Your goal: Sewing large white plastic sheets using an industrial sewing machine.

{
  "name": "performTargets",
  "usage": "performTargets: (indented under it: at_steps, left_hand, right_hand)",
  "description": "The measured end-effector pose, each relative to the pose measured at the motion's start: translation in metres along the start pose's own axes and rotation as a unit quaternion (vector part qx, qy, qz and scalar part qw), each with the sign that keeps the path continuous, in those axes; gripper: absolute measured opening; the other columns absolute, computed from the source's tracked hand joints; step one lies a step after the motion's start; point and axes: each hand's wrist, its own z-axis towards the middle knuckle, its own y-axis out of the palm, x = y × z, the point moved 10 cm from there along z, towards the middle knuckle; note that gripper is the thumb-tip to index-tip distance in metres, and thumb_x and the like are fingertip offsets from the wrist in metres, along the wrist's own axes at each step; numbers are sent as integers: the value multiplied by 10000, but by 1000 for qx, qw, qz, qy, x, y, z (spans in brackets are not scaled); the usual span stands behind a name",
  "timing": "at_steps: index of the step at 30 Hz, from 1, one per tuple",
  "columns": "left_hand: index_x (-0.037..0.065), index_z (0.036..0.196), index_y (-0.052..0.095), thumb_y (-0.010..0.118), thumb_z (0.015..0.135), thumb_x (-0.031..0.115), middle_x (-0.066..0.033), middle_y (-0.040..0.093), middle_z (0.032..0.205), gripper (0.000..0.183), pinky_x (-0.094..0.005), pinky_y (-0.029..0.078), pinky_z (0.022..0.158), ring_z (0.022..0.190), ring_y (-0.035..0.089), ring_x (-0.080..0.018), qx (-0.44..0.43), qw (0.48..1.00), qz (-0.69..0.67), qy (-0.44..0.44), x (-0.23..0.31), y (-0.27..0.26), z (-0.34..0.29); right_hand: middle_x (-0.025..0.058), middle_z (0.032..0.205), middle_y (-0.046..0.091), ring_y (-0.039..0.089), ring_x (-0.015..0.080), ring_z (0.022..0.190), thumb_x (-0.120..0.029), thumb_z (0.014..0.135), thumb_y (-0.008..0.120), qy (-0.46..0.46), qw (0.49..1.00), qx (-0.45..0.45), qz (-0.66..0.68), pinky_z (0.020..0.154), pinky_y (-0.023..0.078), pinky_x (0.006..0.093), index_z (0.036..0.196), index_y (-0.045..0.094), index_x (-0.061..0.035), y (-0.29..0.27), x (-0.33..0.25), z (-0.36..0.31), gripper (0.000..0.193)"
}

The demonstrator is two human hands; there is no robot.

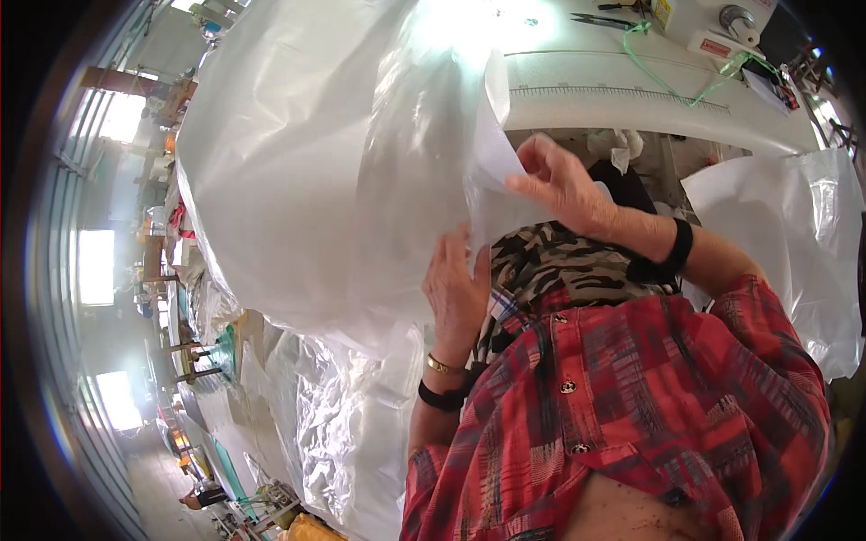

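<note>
A large translucent white plastic sheet [280, 171] spreads in folds across the upper left and middle, its right edge standing up in front of me. My right hand [568, 189] has this raised edge between its thumb and curled fingers. Lower down, my left hand [456, 293] is at the same edge. Its fingers point upward, with film between them and the thumb; the fingertips are blurred and partly veiled by the plastic. Both wrists wear dark bands.
A white work table [577, 113] with a ruler scale lies beyond my hands under a bright light. Thread snips [603, 21], green string [645, 65] and a white machine [735, 27] are at its far right. More plastic sheeting [785, 243] hangs at right; crumpled film [352, 424] lies lower left.
</note>
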Motion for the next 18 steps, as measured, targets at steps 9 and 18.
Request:
performTargets:
  at_steps: [9,18]
  left_hand:
    - [14,838,608,640,904,149,-46,555,744,154,-317,433,619,657,542,-171,146,982,-23,120,-9,-43,27]
    - [84,779,624,636,949,219,100,429,602,217,-181,246,471,530,343,0,41,903,-415,-104,-29,-51,33]
  right_hand:
    - [18,662,540,421,66,638,-230,961,576,42,986,-154,57,578,398,286,902,625,27,6,19,-36,269]
    - [144,860,671,620,393,784,-212,871,626,53,943,18,-327,753,506,471,1044,595,-31,-62,50,-43,252]
